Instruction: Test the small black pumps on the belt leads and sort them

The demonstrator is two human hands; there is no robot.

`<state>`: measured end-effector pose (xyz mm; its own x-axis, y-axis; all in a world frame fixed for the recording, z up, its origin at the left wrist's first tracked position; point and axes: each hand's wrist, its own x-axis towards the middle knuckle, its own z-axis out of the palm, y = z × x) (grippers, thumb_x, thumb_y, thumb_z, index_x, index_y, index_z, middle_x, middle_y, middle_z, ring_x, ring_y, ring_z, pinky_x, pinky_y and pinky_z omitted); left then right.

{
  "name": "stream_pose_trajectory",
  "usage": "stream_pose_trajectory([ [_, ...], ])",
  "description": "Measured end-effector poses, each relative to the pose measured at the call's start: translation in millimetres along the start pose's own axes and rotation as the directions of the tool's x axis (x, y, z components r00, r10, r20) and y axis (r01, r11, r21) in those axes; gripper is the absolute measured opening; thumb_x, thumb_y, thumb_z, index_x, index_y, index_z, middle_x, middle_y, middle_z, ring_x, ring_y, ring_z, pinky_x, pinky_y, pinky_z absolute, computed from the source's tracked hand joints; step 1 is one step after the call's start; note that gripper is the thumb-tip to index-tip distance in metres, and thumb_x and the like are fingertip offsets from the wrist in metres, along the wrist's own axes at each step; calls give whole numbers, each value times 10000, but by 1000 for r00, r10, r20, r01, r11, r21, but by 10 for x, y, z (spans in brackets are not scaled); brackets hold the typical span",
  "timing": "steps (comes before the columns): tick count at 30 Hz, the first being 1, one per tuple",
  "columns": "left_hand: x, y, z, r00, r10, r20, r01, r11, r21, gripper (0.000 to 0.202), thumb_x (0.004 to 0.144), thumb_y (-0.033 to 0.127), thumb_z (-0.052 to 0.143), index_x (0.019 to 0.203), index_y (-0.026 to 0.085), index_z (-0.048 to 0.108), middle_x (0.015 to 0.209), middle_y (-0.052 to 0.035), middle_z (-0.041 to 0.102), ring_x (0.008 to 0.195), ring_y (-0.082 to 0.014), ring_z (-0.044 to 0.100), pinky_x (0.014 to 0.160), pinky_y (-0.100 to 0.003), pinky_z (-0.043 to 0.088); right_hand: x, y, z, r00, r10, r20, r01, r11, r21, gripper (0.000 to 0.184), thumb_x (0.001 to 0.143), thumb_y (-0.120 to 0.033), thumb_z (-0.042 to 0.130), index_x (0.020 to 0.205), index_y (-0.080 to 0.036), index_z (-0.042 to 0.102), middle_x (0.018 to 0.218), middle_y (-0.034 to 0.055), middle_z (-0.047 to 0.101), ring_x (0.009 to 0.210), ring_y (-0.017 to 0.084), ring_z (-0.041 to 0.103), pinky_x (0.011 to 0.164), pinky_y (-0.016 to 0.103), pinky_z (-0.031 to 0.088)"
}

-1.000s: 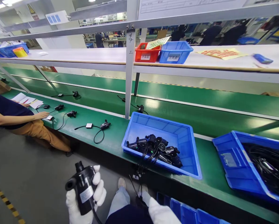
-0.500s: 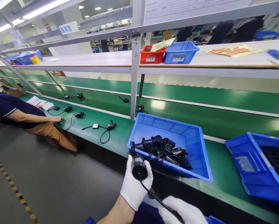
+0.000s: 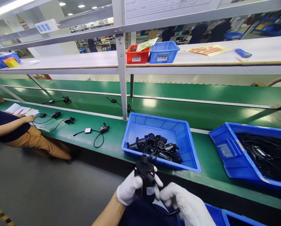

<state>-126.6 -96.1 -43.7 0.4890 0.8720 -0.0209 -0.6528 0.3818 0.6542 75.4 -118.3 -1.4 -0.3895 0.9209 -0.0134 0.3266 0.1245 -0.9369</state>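
Note:
My left hand (image 3: 128,188), in a white glove, is wrapped round a small black pump (image 3: 145,177) with a label on its side, held upright in front of me below the bench edge. My right hand (image 3: 185,204), also gloved, is closed beside it, its fingertips pinching at the pump's base where a black cable (image 3: 170,212) leaves. Just beyond, a blue bin (image 3: 189,150) on the green bench holds several more black pumps (image 3: 154,147).
A second blue bin (image 3: 227,153) full of black cables sits at right. More pumps with cables (image 3: 100,130) lie along the green belt. A seated person's arm (image 3: 11,127) reaches onto the bench at far left. A steel post (image 3: 122,78) carries a shelf with red and blue boxes (image 3: 152,53).
My left hand has turned the pump upright and drawn it lower and closer. My right hand has come up from the cable to the pump's base.

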Motion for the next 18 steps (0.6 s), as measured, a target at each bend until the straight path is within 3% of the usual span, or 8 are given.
stream_pose_trajectory([
  [2,-47,75,40,996,7,-84,14,970,242,1022,589,536,985,1441,194,538,1230,-161,690,1045,-282,706,943,-411,558,26,74,13,1000,-7,-8,7,1000,20,668,1055,-691,248,845,-234,687,697,18,635,591,161,578,591,244,496],
  [4,-91,110,62,989,56,-140,8,908,420,1203,511,409,1039,1537,223,439,1376,-185,620,1181,-321,659,1094,-469,478,41,100,28,1000,-11,-15,11,1000,26,709,1039,-723,220,850,-234,697,680,17,615,563,161,541,581,259,483],
  [8,-148,89,47,976,191,-109,-75,754,653,1236,613,302,971,1638,228,284,1431,-198,586,1190,-330,654,1120,-479,462,44,43,76,999,-24,-39,28,994,105,754,1001,-792,204,906,-241,710,730,15,608,525,148,446,636,286,507],
  [11,-158,98,45,976,199,-90,-81,711,698,1261,624,264,950,1660,236,231,1406,-187,606,1159,-312,665,1093,-465,486,38,-19,116,998,0,-70,12,985,171,747,989,-809,228,930,-246,716,775,18,622,538,145,434,691,296,523],
  [18,-135,128,118,984,106,-146,-7,830,558,1268,636,258,956,1659,349,213,1406,-133,581,1049,-237,694,1043,-432,535,38,-47,154,992,85,-95,-66,979,192,788,958,-850,252,880,-247,753,711,21,628,583,168,527,694,299,520],
])
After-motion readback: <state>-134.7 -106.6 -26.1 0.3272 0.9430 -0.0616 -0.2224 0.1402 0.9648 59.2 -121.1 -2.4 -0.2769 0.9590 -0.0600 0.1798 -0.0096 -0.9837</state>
